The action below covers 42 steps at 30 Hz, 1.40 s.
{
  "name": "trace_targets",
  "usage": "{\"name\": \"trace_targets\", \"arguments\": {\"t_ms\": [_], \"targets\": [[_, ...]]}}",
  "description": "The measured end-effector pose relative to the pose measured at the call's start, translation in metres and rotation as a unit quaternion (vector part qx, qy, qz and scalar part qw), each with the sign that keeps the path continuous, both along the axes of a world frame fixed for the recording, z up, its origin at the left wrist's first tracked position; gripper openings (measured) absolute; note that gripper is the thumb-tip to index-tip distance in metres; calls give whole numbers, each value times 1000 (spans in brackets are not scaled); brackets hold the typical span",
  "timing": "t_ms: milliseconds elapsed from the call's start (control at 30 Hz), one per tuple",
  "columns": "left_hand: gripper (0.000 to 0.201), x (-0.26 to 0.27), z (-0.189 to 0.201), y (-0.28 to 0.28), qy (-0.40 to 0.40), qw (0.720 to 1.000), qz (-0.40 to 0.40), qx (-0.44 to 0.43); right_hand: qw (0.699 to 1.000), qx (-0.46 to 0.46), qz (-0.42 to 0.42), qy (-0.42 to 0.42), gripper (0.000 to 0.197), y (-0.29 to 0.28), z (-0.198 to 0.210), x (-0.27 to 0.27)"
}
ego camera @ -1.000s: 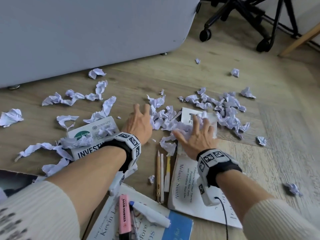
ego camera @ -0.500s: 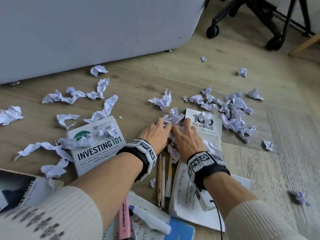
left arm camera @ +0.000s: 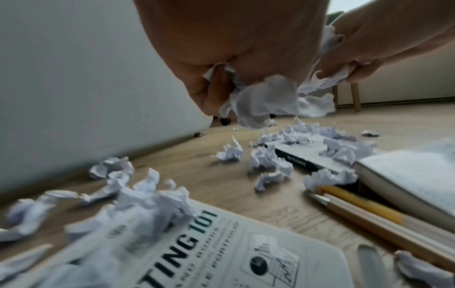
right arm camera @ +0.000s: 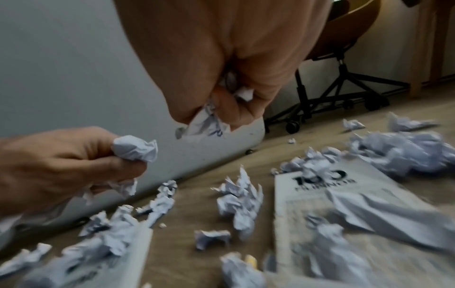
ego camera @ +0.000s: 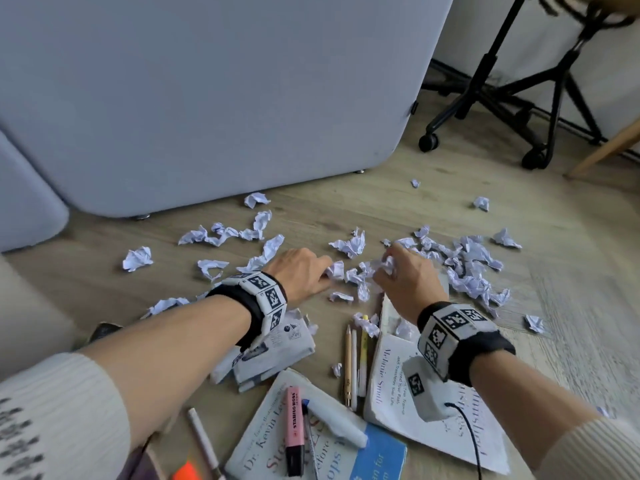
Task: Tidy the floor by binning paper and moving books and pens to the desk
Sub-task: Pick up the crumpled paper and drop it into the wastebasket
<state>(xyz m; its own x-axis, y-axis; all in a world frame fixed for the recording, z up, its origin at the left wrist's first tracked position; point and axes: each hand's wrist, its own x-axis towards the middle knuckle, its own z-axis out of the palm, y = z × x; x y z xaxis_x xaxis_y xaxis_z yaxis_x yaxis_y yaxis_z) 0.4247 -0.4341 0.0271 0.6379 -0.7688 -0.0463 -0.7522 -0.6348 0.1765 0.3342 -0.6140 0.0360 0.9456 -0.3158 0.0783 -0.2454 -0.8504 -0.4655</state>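
My left hand [ego camera: 304, 271] grips a crumpled paper wad [left arm camera: 261, 101] above the floor, its fingers curled round it. Close to its right, my right hand [ego camera: 405, 271] clutches more crumpled paper [right arm camera: 209, 122] in a fist. Several white paper scraps [ego camera: 467, 261] lie scattered on the wooden floor around both hands. Under my wrists lie books: "Investing 101" [left arm camera: 221, 253], the "100 Filipinos" book [right arm camera: 327, 187], a white open-faced book [ego camera: 391, 372] and a blue-cornered one [ego camera: 277, 441]. Pencils and pens [ego camera: 353, 365] lie between the books, and a pink highlighter [ego camera: 294, 427] rests on the blue-cornered book.
A grey upholstered panel [ego camera: 207, 98] stands along the back on small feet. A black wheeled chair base [ego camera: 502, 98] and a wooden leg [ego camera: 602, 150] stand at the back right. An orange marker [ego camera: 187, 472] and a white pen [ego camera: 204, 441] lie at the bottom edge.
Both hands, flat on the paper heap a second ago, drew together, closed on wads and have lifted off the floor. The head view has tilted up.
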Motion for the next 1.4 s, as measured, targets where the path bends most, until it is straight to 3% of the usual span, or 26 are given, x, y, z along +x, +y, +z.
{"name": "trace_targets", "arguments": {"t_ms": [200,300,400,467,567,667,733,800,900,1000,1100,1200,1300,1400], "targets": [[38,-17,100,114,-13,991,97,-90,988,59,123,-70,9,111,90,32],[37,-29,152,196,-54,971,187,-136,972,98,187,-100,10,192,128,52],[36,-34,184,282,-116,923,317,-187,948,143,257,-126,9,279,158,66],[37,-32,190,336,-152,870,423,-203,929,177,298,-128,12,335,170,73],[27,-33,177,398,-170,787,565,-183,911,206,338,-120,19,412,171,85],[32,-31,144,427,-138,750,615,-199,925,122,359,-40,36,466,146,97],[39,-27,125,429,-94,760,602,-227,917,130,374,47,51,480,130,100],[42,-23,112,425,-38,790,584,-181,900,203,378,80,49,479,120,101],[45,-19,108,424,-2,805,583,-109,893,267,363,18,44,461,115,108],[53,-19,113,419,-37,804,577,-139,900,269,336,-63,39,428,113,113],[39,-18,125,397,-107,803,560,-173,924,212,300,-106,30,379,107,116],[21,-10,134,357,-138,817,507,-238,952,135,261,-84,23,320,87,118],[9,-6,133,306,-142,854,415,-280,970,61,234,-32,19,266,61,115],[5,-2,108,262,-91,900,356,-234,968,-21,250,6,17,228,35,103]]}}
